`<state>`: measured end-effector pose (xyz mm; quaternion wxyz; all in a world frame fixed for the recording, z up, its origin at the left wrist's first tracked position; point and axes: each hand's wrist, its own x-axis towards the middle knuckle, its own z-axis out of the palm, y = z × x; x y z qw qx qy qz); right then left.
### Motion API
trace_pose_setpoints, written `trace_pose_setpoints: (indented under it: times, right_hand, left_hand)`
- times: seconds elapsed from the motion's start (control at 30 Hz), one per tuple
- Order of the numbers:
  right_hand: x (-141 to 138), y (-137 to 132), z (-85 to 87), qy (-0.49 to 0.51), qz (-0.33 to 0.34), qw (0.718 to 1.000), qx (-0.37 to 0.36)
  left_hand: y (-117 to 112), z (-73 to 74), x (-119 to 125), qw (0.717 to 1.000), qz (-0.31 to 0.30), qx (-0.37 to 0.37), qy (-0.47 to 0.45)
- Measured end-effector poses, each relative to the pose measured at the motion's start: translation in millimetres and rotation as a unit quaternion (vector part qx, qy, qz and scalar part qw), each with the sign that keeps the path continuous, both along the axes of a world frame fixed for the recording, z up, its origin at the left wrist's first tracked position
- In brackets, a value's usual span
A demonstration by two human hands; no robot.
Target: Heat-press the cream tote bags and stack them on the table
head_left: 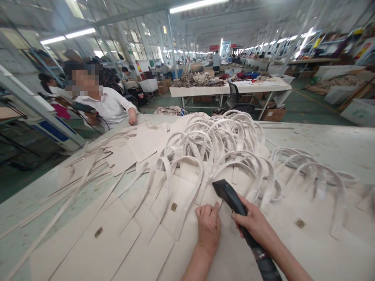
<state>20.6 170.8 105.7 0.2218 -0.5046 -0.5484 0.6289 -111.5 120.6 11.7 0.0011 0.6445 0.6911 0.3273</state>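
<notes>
Our right grip (253, 222) is wrapped firmly round the tool (236, 203), whose head points forward, toward the straps (208, 168). Our left grip (209, 226), just beside it, lies with bent fingers on the panel (225, 242) (whether it pinches an edge, we cannot tell). Beyond both grips, the straps are heaped on the tabletop (345, 144). We seem to be at the tool's pass over the panel; the next move calls for steady guiding.
</notes>
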Motion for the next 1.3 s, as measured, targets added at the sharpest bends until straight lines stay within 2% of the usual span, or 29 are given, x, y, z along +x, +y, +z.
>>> trace_pose_setpoints:
  times: [0.07, 0.2, 0.4, 0.6, 0.7, 0.8, 0.87, 0.93, 1.03, 1.13, 1.23, 1.3]
  right_hand:
    - [4, -2, -0.7, -0.004, 0.009, 1.0, -0.002]
    - [17, -8, -5.5, -0.013, 0.041, 0.997, -0.058]
    - [9, 5, 0.3, 0.001, 0.039, 0.999, -0.005]
    - [10, -4, -2.3, 0.007, 0.05, 0.998, -0.049]
    - [2, 8, 3.5, 0.014, 0.029, 0.999, 0.005]
    - [2, 15, 16.8, -0.008, -0.017, 0.997, 0.069]
    - [16, 8, 24.4, -0.025, -0.037, 0.996, 0.076]
    - [38, -9, 26.4, -0.033, -0.046, 0.997, 0.049]
    - [74, -46, 14.6, -0.042, -0.062, 0.997, -0.01]
    - [95, -76, -10.6, -0.042, -0.046, 0.997, -0.049]
    - [93, -88, -33.2, -0.02, -0.014, 0.998, -0.062]
    - [83, -87, -39.5, -0.011, -0.015, 0.998, -0.068]
  left_hand:
    - [0, 0.0, 0, 1.0, 0.001, 0.008, -0.006]
    - [0, -1.7, 0, 1.0, 0.0, 0.006, -0.018]
    - [1, -1.8, 2, 0.999, -0.005, 0.023, -0.037]
    - [-4, -0.7, 3, 0.998, -0.019, 0.018, -0.049]
    - [-3, -1.6, 3, 0.998, -0.019, 0.022, -0.047]
    - [-3, 0.2, 3, 0.999, -0.018, 0.016, -0.043]
    - [-5, 3.5, 3, 0.999, -0.018, 0.007, -0.039]
    - [-7, 7.9, 3, 0.999, -0.026, -0.013, -0.031]
    - [-12, 12.7, 5, 0.997, -0.038, -0.06, 0.001]
    - [-14, 12.0, 6, 0.996, -0.03, -0.076, 0.042]
    - [-13, 8.2, 7, 0.995, -0.026, -0.074, 0.065]
    - [-12, 6.6, 7, 0.995, -0.03, -0.068, 0.068]
